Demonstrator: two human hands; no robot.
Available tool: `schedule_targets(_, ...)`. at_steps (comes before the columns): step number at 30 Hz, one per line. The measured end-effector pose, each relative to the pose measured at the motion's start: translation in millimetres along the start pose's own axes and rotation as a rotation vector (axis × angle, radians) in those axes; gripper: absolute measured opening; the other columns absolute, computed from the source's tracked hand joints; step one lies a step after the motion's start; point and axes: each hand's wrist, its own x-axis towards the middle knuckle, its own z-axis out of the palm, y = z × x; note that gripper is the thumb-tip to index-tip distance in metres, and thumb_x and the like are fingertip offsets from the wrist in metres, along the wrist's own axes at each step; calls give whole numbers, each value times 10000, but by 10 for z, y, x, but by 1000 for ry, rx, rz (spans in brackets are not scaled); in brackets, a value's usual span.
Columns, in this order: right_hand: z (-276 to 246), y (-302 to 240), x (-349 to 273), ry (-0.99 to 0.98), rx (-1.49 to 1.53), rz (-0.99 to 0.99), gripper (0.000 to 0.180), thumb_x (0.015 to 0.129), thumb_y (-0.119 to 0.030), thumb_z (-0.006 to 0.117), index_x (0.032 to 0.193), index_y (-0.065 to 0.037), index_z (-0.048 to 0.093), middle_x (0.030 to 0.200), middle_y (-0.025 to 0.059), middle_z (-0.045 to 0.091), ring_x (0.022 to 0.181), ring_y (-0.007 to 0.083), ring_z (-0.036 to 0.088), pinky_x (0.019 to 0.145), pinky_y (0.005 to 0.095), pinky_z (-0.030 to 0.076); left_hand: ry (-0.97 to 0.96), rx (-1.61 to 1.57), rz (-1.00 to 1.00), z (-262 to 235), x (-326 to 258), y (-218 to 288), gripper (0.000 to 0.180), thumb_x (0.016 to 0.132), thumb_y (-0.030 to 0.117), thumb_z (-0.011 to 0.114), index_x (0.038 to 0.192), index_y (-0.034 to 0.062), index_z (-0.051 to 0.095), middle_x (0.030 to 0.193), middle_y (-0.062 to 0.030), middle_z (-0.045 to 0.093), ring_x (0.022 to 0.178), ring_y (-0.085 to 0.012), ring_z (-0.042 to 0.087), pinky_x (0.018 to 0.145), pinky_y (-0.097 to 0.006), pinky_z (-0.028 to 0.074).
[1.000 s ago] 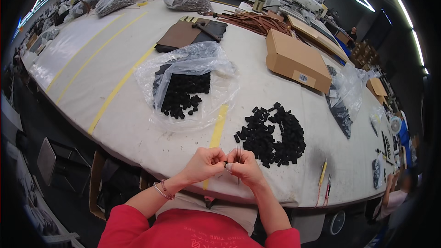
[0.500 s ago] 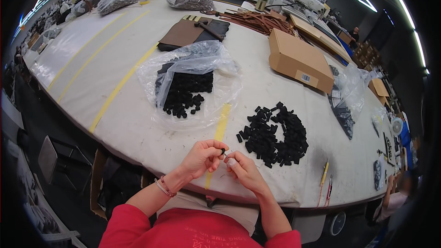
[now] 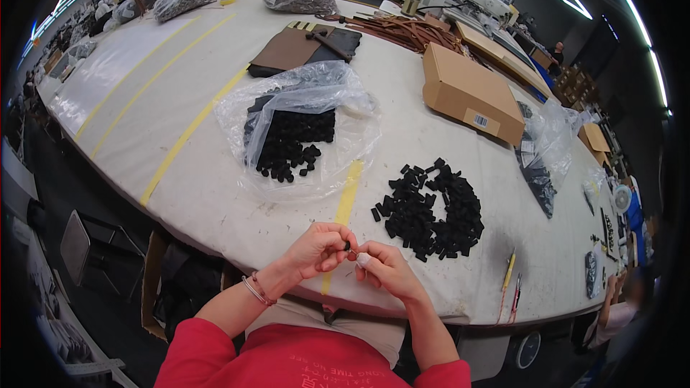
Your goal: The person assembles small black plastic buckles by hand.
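Above the table's near edge, my left hand [image 3: 321,250] pinches a small black piece [image 3: 348,246] between thumb and forefinger. My right hand [image 3: 389,271], with white wrapping on its thumb, is closed in a pinch close against it. A thin light sliver shows between the two hands, too small to name. To the right lies a loose pile of small black cylindrical pieces [image 3: 460,212]. Farther off on the left, a clear plastic bag [image 3: 352,93] lies open with many similar black pieces [image 3: 302,129] spilling from its mouth.
A cardboard box [image 3: 471,93] sits right of the bag. Behind are a brown-and-black flat stack [image 3: 287,50] with a hammer-like tool [image 3: 329,44], and brown strips [image 3: 402,31]. A yellow pen-like tool [image 3: 509,271] lies near the front edge. Another person's arm [image 3: 609,302] shows far right.
My right hand has shifted slightly up and closer to my left hand. The black piece stays in my left fingers, and the surroundings are much the same.
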Motion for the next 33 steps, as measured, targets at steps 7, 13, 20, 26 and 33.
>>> schedule_targets(7, -27, 9, 9, -75, 8, -26, 185, 828, -178, 491, 884, -25, 576, 616, -1, 539, 518, 46, 446, 439, 200, 339, 16, 34, -99, -11, 14, -30, 147, 710, -5, 430, 779, -27, 559, 596, -119, 565, 314, -75, 407, 272, -167, 261)
schedule_targets(13, 105, 119, 106, 280, -419, -261, 131, 794, -129, 514, 837, -22, 577, 518, 97, 499, 456, 131, 484, 437, 281, 366, 391, 827, 670, 158, 19, -266, 154, 755, -34, 401, 776, -26, 553, 589, -76, 572, 375, -87, 487, 363, -192, 384)
schedule_targets(20, 178, 104, 169, 662, -378, -394, 90, 790, -85, 511, 811, -6, 548, 577, 142, 542, 464, 237, 530, 432, 315, 376, 246, 1114, 1183, 193, -46, -469, 107, 817, 50, 441, 845, 10, 536, 599, -65, 563, 432, -96, 511, 401, -200, 403)
schedule_targets(26, 236, 229, 112, 576, -616, -610, 244, 720, 19, 492, 957, -29, 524, 739, 117, 585, 614, 267, 581, 504, 321, 439, -68, -440, -26, 72, -17, -346, 214, 867, 257, 442, 882, 48, 486, 594, -53, 534, 379, -102, 432, 335, -190, 311)
schedule_targets(33, 241, 279, 124, 679, -932, -770, 229, 715, 6, 534, 941, -23, 546, 691, 102, 572, 548, 239, 558, 478, 313, 428, 95, -474, -30, 143, -91, -319, 217, 854, 262, 481, 838, 48, 515, 592, -56, 540, 409, -102, 447, 345, -189, 310)
